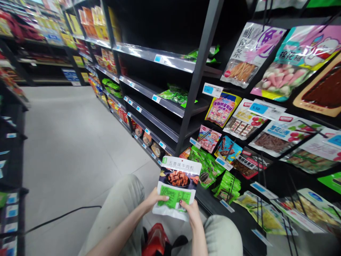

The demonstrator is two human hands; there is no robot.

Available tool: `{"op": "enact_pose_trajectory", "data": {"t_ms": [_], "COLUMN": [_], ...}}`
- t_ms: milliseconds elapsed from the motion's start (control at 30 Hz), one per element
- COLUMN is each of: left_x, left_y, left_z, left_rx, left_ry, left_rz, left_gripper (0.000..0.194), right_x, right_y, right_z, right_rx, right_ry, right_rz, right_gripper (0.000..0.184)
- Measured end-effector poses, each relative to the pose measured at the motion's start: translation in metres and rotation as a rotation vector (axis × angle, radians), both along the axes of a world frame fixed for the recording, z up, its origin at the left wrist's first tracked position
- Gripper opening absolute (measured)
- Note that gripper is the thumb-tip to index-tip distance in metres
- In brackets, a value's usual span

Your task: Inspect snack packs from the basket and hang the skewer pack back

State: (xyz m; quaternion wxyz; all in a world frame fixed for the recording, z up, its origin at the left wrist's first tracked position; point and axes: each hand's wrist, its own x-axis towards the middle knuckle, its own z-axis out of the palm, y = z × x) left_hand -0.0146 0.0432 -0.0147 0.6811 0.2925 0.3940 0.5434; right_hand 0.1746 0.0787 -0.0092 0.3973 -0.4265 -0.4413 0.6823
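Observation:
Both hands hold a white and green snack pouch [178, 177] with a picture of diced meat and Chinese lettering on its front. My left hand [154, 200] grips the pouch's lower left edge, thumb lying on the green panel. On the lower right edge my right hand [192, 212] pinches it, thumb on the front. The other fingers of both hands are hidden behind the pouch. It is held upright, tilted slightly back, between my knees and near the lower shelf corner. Close by on its right hang green snack bags [205, 165].
Hook-hung snack packets [246, 117] cover the rack at right. Dark shelves [160, 121] with price tags run along the aisle, with green bags [174, 94] on one. Below my hands is a red object [157, 236]. A black cable [64, 215] crosses the grey floor [71, 153].

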Motion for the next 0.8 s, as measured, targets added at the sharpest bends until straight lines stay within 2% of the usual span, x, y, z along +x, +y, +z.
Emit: {"op": "enact_pose_trajectory", "data": {"t_ms": [233,800], "left_x": [0.000,0.001], "left_y": [0.000,0.002], "left_z": [0.002,-0.003], "left_rx": [-0.007,-0.066], "left_ry": [0.008,0.046], "left_rz": [0.004,-0.003], "left_gripper": [0.047,0.044], "right_x": [-0.001,0.001], "right_y": [-0.001,0.000], "right_z": [0.002,-0.008], "right_rx": [0.000,-0.023], "right_ry": [-0.008,-0.015], "right_rz": [-0.032,-0.033], "right_gripper": [0.043,0.038]}}
